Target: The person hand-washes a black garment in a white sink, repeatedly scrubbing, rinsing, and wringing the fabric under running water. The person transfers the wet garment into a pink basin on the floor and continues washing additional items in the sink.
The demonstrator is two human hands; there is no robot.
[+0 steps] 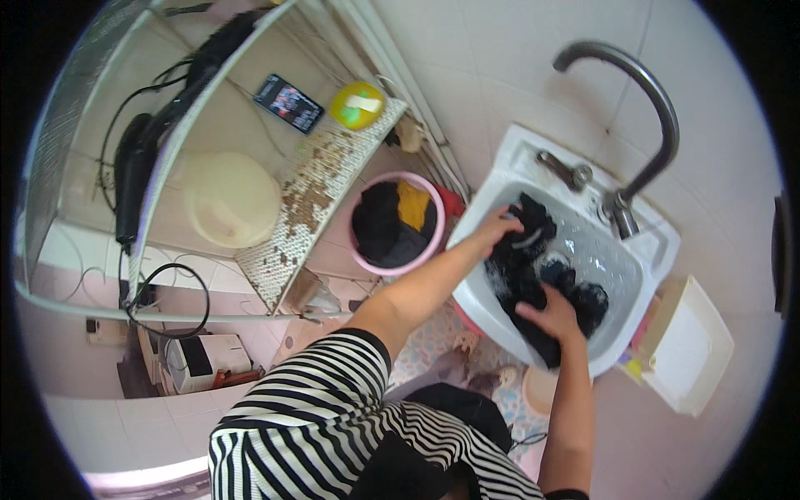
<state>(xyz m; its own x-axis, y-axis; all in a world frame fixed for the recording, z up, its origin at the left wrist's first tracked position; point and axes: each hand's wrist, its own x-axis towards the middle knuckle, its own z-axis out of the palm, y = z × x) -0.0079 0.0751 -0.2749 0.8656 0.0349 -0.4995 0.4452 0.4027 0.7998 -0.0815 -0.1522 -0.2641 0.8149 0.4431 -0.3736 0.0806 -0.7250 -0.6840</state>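
Observation:
A wet black garment (pixel 510 287) lies bunched in the white sink (pixel 627 335), with suds and water around it. My left hand (pixel 498 231) grips its upper part near the sink's left rim, some foam by the fingers. Lower down, my right hand (pixel 553 317) holds another part of the cloth, thumb stretched to the left; the remaining fingers are partly hidden. Dark wet bunches (pixel 590 304) rise from the water just right of that hand. Over the basin arches a grey metal faucet (pixel 662 117), and a tap handle (pixel 568 171) sits on the back ledge.
Left of the sink stands a pink tub (pixel 375 265) of dark and yellow clothes. A rack shelf (pixel 287 242) carries a phone (pixel 288 103), a yellow soap dish (pixel 346 117) and a pale round basin (pixel 232 200). Right of the sink is a cream plastic box (pixel 687 350).

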